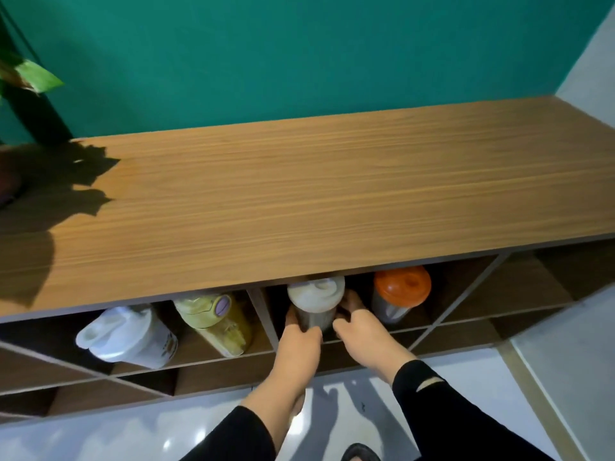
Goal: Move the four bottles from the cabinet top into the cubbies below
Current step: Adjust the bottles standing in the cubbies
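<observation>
Four bottles stand in the cubbies under the wooden cabinet top (299, 194). A white bottle (129, 331) and a yellow bottle with a purple cap (216, 317) lean in the left cubby. In the middle cubby a clear bottle with a white lid (316, 301) stands upright, with an orange-lidded bottle (399, 294) to its right. My left hand (299, 341) wraps the white-lidded bottle's lower left side. My right hand (362, 331) touches its right side, fingers partly hidden behind it.
A potted plant (30, 78) stands at the far left and casts a shadow on the cabinet top. More cubbies (519, 287) open to the right and below. A teal wall is behind, a glossy white floor (116, 437) below, and a sandal (361, 454) near the bottom edge.
</observation>
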Action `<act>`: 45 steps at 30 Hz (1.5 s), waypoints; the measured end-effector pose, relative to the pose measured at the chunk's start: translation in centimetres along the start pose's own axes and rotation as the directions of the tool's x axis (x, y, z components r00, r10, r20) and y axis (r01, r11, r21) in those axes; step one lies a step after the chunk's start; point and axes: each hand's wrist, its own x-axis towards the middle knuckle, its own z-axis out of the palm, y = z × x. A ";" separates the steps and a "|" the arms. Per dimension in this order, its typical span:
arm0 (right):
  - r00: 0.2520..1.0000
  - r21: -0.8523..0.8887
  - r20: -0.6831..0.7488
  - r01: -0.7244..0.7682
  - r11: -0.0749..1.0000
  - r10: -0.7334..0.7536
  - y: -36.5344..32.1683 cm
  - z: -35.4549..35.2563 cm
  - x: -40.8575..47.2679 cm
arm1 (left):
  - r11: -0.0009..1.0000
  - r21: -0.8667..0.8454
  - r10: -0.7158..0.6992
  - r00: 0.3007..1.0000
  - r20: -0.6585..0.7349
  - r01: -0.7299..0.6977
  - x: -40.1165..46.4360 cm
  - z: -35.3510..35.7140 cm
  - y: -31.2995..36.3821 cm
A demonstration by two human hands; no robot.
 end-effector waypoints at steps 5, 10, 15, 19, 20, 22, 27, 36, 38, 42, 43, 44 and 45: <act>0.999 0.004 -0.009 -0.035 0.999 0.035 -0.1 -0.5 -0.7 | 1.000 -0.012 -0.028 1.000 0.005 0.028 0.1 0.3 0.4; 0.988 -0.089 -0.040 -0.151 0.984 0.148 0.4 -0.2 -1.4 | 1.000 0.018 -0.008 1.000 -0.001 0.008 -1.1 -0.1 0.0; 0.951 -0.417 0.233 -0.093 0.904 0.205 -1.1 1.7 -3.6 | 0.996 -0.060 -0.061 0.997 -0.047 0.059 -3.7 -3.2 -2.8; 0.918 -0.413 0.390 0.105 0.905 0.071 -4.2 7.2 -5.7 | 0.934 -0.341 -0.196 0.950 -0.243 0.106 -3.5 -7.7 -5.1; 0.928 -0.315 0.371 0.100 0.944 0.026 -4.8 8.8 -5.9 | 0.923 -0.380 -0.186 0.933 -0.308 0.058 -3.2 -8.7 -5.2; 0.949 -0.106 0.314 0.027 0.994 0.007 -6.3 11.5 -6.1 | 0.932 -0.361 -0.122 0.915 -0.386 -0.028 -3.0 -10.2 -5.1; 0.985 0.100 0.135 -0.117 0.988 0.103 -8.0 15.1 -3.9 | 0.950 -0.309 -0.058 0.952 -0.299 -0.039 -3.2 -11.9 -4.0; 0.994 0.063 0.099 -0.057 0.996 0.050 -8.8 15.6 -3.4 | 0.976 -0.195 0.045 0.967 -0.251 -0.096 -1.2 -14.0 -2.7; 0.992 0.063 0.119 -0.052 0.997 0.044 -8.5 15.6 -3.6 | 0.976 -0.196 0.048 0.966 -0.253 -0.099 -0.7 -14.5 -2.6; 0.992 0.064 0.122 -0.033 0.997 0.025 -8.0 15.6 -3.5 | 0.975 -0.194 0.055 0.968 -0.246 -0.105 -0.3 -14.5 -2.8; 0.993 0.056 0.119 -0.025 0.998 0.018 -7.8 15.7 -3.4 | 0.973 -0.205 0.052 0.968 -0.247 -0.104 -0.1 -14.5 -2.9; 0.992 0.051 0.120 -0.033 0.998 0.026 -7.6 15.7 -3.4 | 0.971 -0.220 0.037 0.966 -0.254 -0.095 0.0 -14.5 -3.2; 0.989 0.041 0.137 -0.055 0.998 0.049 -7.4 15.8 -3.5 | 0.969 -0.236 0.009 0.963 -0.271 -0.076 0.0 -14.4 -3.5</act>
